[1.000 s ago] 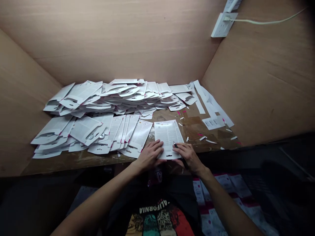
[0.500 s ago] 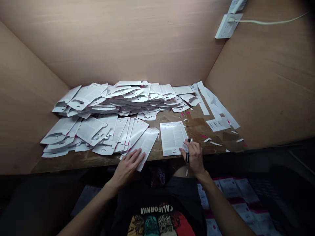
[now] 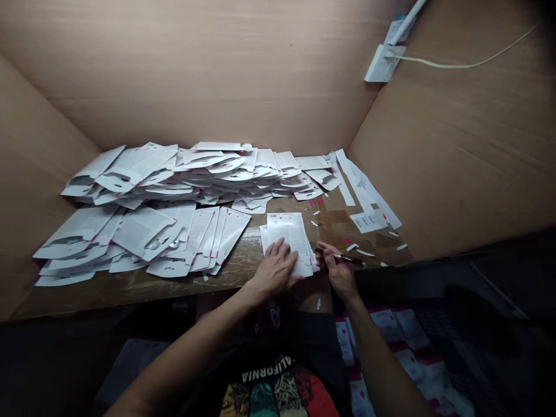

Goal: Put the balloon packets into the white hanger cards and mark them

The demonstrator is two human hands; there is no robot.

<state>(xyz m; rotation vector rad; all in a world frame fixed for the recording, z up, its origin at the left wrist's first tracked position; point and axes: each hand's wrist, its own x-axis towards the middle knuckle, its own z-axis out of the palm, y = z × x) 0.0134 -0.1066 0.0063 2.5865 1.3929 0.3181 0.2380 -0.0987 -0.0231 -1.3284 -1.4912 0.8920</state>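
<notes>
The white packet (image 3: 284, 227) lies flat at the near edge of the table (image 3: 252, 246), just in front of me, on top of at least one other whose edges peek out on both sides. My left hand (image 3: 277, 267) rests on its lower half, fingers loosely spread and palm down, pressing rather than gripping. My right hand (image 3: 341, 273) is closed around a slim, dark pen-like tool (image 3: 350, 259), just beside the packet's right edge.

I judge the packet to be light and thin, card-stiff enough to stay flat but easy to crease at a corner. Its printed face has a sheen, so it probably slides readily over the one beneath; fingertips spread flat should steady it. To lift it, I'd pinch a side edge between thumb and fingers and make sure only one comes up.

To the left, a fanned row of packets (image 3: 232, 234) leaves a narrow strip of table beside mine. Behind, a long heap of packets (image 3: 204, 174) crowds the back wall (image 3: 195, 81). On the right, paper scraps (image 3: 365, 252) litter the surface and could slip underneath; paper strips (image 3: 346, 182) and a label sheet (image 3: 367, 222) lie farther off.
</notes>
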